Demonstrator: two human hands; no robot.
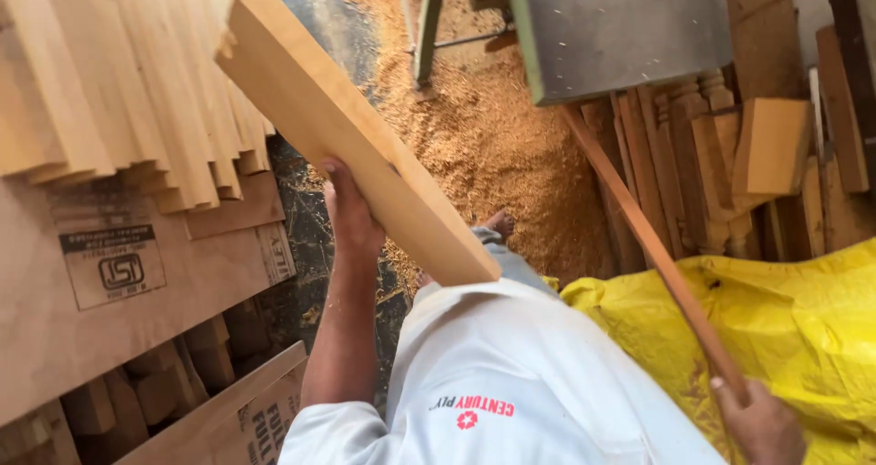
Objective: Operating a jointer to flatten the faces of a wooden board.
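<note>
My left hand (351,214) grips the underside of a thick, pale wooden plank (351,132) and holds it tilted, its far end up near a stack of similar planks (119,73) at upper left. Lower right, my right hand (765,424) is closed around the near end of a long thin reddish wooden strip (648,237). The strip runs up and left toward a grey-green machine table (630,27). My white shirt fills the bottom centre, and one bare foot (499,223) shows beyond the plank.
Sawdust (493,127) covers the floor ahead. A yellow plastic sheet (803,319) lies at right. Turned wooden legs and offcuts (721,155) lean behind it. Plywood sheets (109,292) and small blocks sit at lower left.
</note>
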